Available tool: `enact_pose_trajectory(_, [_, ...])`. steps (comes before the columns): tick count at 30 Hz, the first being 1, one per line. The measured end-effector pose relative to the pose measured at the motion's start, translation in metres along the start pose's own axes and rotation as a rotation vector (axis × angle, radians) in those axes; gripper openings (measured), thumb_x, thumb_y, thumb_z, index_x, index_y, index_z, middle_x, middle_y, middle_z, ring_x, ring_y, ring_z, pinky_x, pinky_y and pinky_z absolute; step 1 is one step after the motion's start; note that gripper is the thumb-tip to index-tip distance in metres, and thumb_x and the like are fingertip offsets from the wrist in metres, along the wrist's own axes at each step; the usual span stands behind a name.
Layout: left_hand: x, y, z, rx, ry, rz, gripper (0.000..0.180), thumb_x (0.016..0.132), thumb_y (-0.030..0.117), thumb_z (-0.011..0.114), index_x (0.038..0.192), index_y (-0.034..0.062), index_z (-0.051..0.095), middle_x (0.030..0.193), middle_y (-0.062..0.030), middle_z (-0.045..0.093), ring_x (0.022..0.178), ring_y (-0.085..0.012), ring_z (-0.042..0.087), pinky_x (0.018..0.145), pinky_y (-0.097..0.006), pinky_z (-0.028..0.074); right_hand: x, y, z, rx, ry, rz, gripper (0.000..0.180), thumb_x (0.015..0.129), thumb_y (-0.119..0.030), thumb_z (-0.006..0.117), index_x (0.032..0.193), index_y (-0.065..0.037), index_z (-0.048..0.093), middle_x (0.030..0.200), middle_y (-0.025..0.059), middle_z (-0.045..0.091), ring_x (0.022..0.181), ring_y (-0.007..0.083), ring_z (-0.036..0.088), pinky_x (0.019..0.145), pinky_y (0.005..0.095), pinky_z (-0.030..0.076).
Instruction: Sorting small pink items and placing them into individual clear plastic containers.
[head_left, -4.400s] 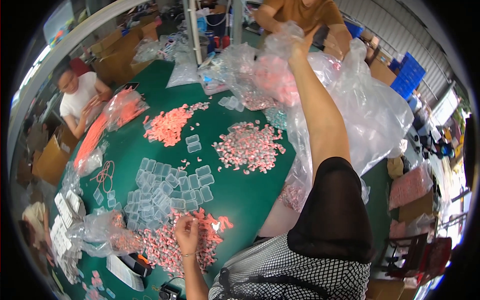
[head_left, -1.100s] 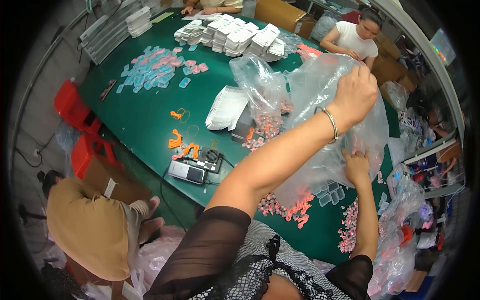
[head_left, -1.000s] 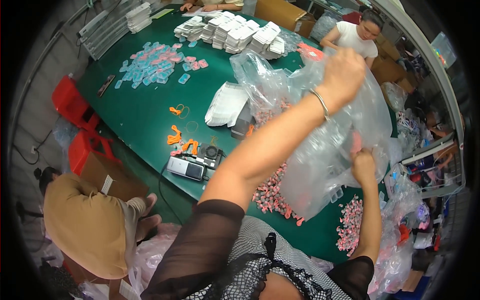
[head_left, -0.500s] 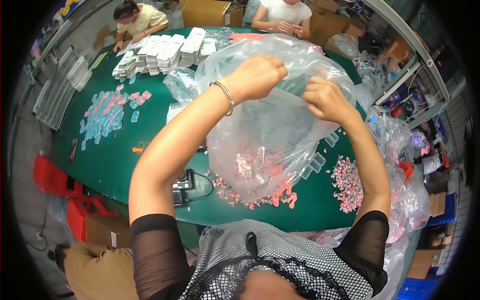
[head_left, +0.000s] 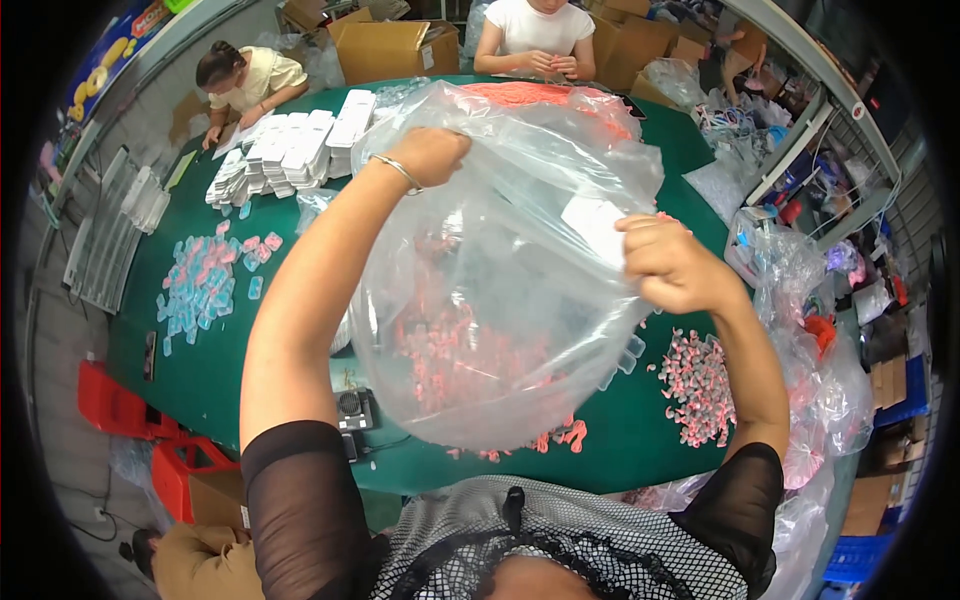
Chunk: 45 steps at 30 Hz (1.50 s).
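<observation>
A large clear plastic bag (head_left: 480, 260) hangs between my raised hands, over the green table. My left hand (head_left: 433, 157) is closed on the bag's upper left edge. Lower down, on the right, my right hand (head_left: 668, 262) grips its other side, fingers curled in. Beside the right fingers a white rectangular patch (head_left: 597, 225) shows on the bag. Through the film I see pink pieces (head_left: 470, 350); I cannot tell whether they lie inside the bag or behind it. Several coral-coloured bits (head_left: 570, 436) stick out below its bottom edge.
Small pink and grey pieces (head_left: 697, 385) lie heaped right of the bag. Blue and pink flat pieces (head_left: 200, 280) are spread at the left. White stacks (head_left: 290, 150) stand far left. Two people sit across the green table (head_left: 240, 350); red stools (head_left: 120, 400) are at its left.
Both hands have spread apart, the left moving left and the right moving down and slightly right. The bag is opened wider and sits lower. A white patch now shows on it.
</observation>
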<state>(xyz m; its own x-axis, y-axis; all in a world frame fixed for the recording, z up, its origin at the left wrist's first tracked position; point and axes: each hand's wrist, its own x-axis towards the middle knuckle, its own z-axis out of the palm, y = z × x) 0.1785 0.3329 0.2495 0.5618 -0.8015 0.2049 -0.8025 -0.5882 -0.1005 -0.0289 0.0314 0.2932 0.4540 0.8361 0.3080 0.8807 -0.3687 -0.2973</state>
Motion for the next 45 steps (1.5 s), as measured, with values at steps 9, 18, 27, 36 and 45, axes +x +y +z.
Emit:
enact_pose_trajectory(9, [0.035, 0.014, 0.024, 0.164, -0.334, -0.064, 0.018, 0.078, 0.01, 0.062, 0.096, 0.0067, 0.064, 0.092, -0.0151, 0.067, 0.091, -0.0328, 0.065, 0.083, -0.046, 0.048, -0.017, 0.079, 0.04, -0.363, 0.072, 0.411, 0.034, 0.061, -0.007, 0.06, 0.094, -0.002, 0.063, 0.097, 0.0144, 0.06, 0.091, 0.0331, 0.055, 0.088, 0.0425, 0.045])
enact_pose_trajectory(18, [0.045, 0.038, 0.034, 0.068, -0.203, 0.079, 0.013, 0.083, 0.016, 0.062, 0.09, 0.0054, 0.057, 0.093, -0.0097, 0.066, 0.089, -0.0297, 0.064, 0.078, -0.045, 0.047, 0.056, 0.18, 0.17, -0.333, -0.001, 0.874, 0.043, 0.076, -0.013, 0.064, 0.118, -0.003, 0.058, 0.099, 0.0121, 0.066, 0.092, 0.0311, 0.062, 0.08, 0.0425, 0.045])
enact_pose_trajectory(27, [0.052, 0.0, 0.075, -0.06, -0.205, -0.027, 0.017, 0.086, 0.019, 0.058, 0.1, 0.0099, 0.057, 0.097, -0.0084, 0.063, 0.101, -0.0287, 0.059, 0.088, -0.051, 0.038, 0.05, 0.106, 0.105, -0.162, 0.27, 0.246, 0.011, 0.069, -0.001, 0.056, 0.071, -0.009, 0.063, 0.086, 0.0079, 0.061, 0.086, 0.0273, 0.059, 0.094, 0.0486, 0.038])
enact_pose_trajectory(36, [-0.001, -0.055, 0.13, 0.038, -0.399, -0.245, 0.012, 0.084, 0.019, 0.058, 0.09, 0.0083, 0.056, 0.098, -0.0124, 0.064, 0.096, -0.0325, 0.06, 0.08, -0.051, 0.044, -0.037, 0.095, 0.156, 0.165, 0.298, 0.312, 0.018, 0.067, 0.001, 0.053, 0.073, -0.013, 0.063, 0.081, 0.0004, 0.057, 0.088, 0.0192, 0.057, 0.104, 0.0543, 0.025])
enact_pose_trajectory(45, [0.036, 0.066, 0.082, -0.503, -0.019, 0.162, 0.017, 0.088, 0.016, 0.058, 0.1, 0.0052, 0.054, 0.088, -0.0136, 0.063, 0.085, -0.0359, 0.062, 0.076, -0.042, 0.048, -0.01, 0.105, 0.103, 0.191, 0.215, 0.531, 0.035, 0.073, -0.002, 0.05, 0.104, -0.01, 0.062, 0.093, 0.0062, 0.066, 0.093, 0.0239, 0.061, 0.087, 0.0392, 0.039])
